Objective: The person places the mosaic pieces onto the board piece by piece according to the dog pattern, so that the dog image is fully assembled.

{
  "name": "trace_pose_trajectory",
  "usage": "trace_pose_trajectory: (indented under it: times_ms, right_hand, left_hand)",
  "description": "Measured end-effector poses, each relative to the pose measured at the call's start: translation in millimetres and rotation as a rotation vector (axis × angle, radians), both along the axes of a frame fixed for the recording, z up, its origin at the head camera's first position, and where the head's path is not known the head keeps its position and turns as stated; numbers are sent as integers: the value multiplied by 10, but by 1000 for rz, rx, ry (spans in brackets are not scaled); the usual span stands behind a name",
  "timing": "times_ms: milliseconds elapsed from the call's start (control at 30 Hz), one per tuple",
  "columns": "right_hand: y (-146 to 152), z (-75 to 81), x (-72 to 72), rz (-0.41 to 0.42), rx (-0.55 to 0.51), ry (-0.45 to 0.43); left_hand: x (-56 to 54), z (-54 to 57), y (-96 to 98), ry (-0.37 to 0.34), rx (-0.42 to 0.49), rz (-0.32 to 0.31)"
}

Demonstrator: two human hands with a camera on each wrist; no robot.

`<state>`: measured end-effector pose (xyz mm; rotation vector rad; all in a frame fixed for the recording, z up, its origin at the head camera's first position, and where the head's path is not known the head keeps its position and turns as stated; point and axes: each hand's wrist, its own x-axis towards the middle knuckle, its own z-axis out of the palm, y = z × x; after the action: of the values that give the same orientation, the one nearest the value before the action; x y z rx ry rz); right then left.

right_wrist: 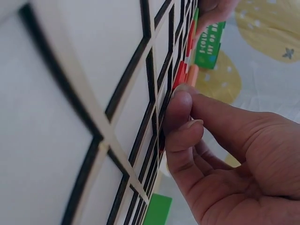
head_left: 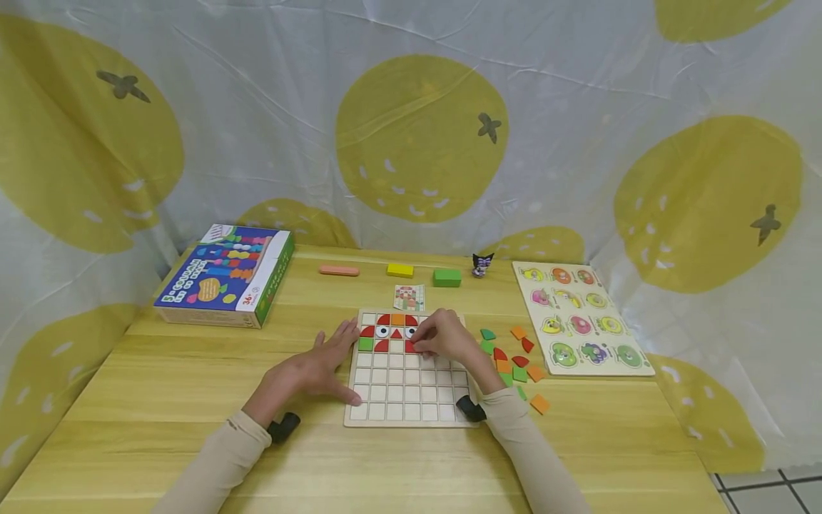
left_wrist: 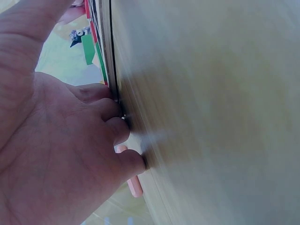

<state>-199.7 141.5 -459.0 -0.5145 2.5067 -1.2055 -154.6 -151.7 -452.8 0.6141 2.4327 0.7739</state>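
Note:
A wooden grid board (head_left: 404, 410) lies on the table, its top rows partly filled with red, orange, green and eye-patterned tiles. My right hand (head_left: 443, 337) is over its upper right part, thumb and fingertips pinching a red quarter-round tile (head_left: 409, 346) at a cell. In the right wrist view the fingertips of the right hand (right_wrist: 225, 150) meet close against the grid and mostly hide that tile. My left hand (head_left: 317, 368) rests along the board's left edge, fingers spread and thumb at the lower left. The left wrist view shows the left hand's fingers (left_wrist: 115, 129) against the edge and tabletop.
Loose coloured tiles (head_left: 519, 373) lie right of the board, beside a fruit puzzle board (head_left: 536, 321). Behind are a small pattern card (head_left: 409, 298), green block (head_left: 447, 278), yellow block (head_left: 400, 270), pink stick (head_left: 339, 270) and figurine (head_left: 481, 265). A toy box (head_left: 225, 275) stands left.

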Motion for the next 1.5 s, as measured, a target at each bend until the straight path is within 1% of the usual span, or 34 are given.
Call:
trace_pose_trajectory:
  times_ms: [100, 200, 233, 333, 400, 467, 600, 767, 967, 1100, 1200, 1300, 1500]
  right_hand:
    - [21, 13, -3, 36, -13, 35]
    - [124, 31, -29, 92, -23, 124]
    - [182, 43, -38, 99, -23, 155]
    - [423, 81, -53, 79, -23, 222]
    - [616, 108, -40, 48, -14, 233]
    - [808, 103, -26, 23, 12, 251]
    - [1121, 49, -6, -3, 84, 247]
    - [1315, -27, -4, -52, 142, 203]
    - [1367, -53, 9, -76, 163, 141]
    - [1386, -49, 33, -110, 181, 110]
    - [1394, -51, 34, -115, 191, 104]
    - [1396, -53, 24, -102, 194, 99]
    - [1390, -22, 31, -110, 201, 81]
  left_hand:
    - [9, 15, -3, -3, -6, 7]
    - [17, 18, -9, -6, -7, 11]
    - [19, 18, -10, -7, -6, 11]
    - [19, 13, -11, -7, -3, 5]
    - [14, 11, -11, -4, -4, 2]
    - [9, 14, -10, 0, -6, -1]
    - [0, 23, -13, 6, -14, -2]
    - [-2, 32, -24, 6, -11, -1]
    - [11, 20, -24, 5, 4, -1]
    - [23, 10, -11, -2, 3, -4]
    - [24, 8, -9, -4, -3, 1]
    - [16, 2, -13, -1, -3, 6]
    - [9, 4, -10, 5, 3, 6]
